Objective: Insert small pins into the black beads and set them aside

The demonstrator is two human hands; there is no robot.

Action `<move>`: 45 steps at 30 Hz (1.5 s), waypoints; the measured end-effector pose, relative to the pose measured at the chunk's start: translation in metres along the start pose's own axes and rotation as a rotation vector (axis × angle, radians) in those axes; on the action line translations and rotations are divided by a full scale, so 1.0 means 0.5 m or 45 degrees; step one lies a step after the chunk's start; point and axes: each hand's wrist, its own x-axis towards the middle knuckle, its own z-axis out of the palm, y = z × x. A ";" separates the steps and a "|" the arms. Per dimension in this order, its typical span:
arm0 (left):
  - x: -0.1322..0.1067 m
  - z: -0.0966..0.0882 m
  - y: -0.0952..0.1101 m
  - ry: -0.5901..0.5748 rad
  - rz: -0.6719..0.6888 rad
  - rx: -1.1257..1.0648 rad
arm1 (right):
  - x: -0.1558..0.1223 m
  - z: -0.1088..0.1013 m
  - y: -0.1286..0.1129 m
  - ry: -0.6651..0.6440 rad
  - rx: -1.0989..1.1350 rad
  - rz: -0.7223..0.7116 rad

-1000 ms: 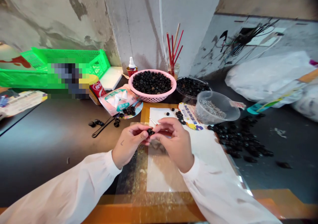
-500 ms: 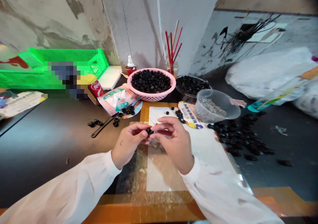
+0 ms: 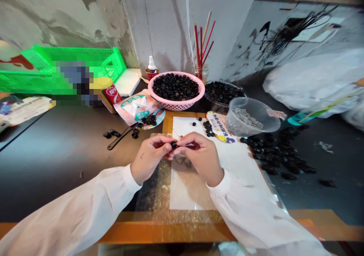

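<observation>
Over the white sheet [image 3: 239, 172], my two hands meet on a small round black piece [image 3: 173, 145]. My left hand [image 3: 148, 157] pinches it between thumb and fingers from the left. From the right, the thumb and index finger of my right hand [image 3: 203, 155] close on the same piece. Just beyond the right fingers shows a thin metal-tipped tool [image 3: 177, 132] with a bit of red on it; whether that hand holds it I cannot tell. Several loose black pieces [image 3: 209, 129] lie on the sheet beyond my hands.
A pink basket [image 3: 176, 105] full of black pieces stands at the back. Right of it are a clear tub [image 3: 253, 125] of small metal parts and a heap of black pieces [image 3: 280, 150]. A black-handled tool [image 3: 116, 141] and a tissue pack [image 3: 136, 104] lie left.
The view has shifted slightly, so everything sits a little higher and further right. My right fingers have drawn in a little closer around the black piece, which both hands still hold.
</observation>
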 end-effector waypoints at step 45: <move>-0.042 0.013 -0.004 0.060 0.427 0.598 | -0.001 -0.013 0.011 -0.182 -0.170 -0.167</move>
